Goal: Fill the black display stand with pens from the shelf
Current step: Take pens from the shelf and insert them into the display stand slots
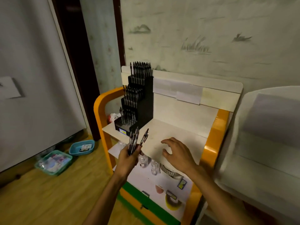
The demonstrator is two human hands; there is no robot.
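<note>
Head view, and nearest to us the left hand [128, 157] has its fingers curled round a loose bundle of pens [134, 140], tips fanned upward, one pen [144, 137] splaying out to the right of the rest. That stray looks the likeliest to slip if the grip shifts, and a drop here would probably send it down among the small bottles [146, 160] on the lower shelf. Just beyond, the right hand [174, 151] hovers over the white shelf top [177, 132], fingers spread and lightly bent, holding nothing, apparently ready to pluck a pen from the bundle. Further back, the black display stand [142, 101] sits at the shelf's left rear corner, stepped tiers crowded with pens already; only the front lowest tier seems to have open holes. Pushing into that packed rack risks knocking neighbours askew, or nudging the stand toward the left edge.
</note>
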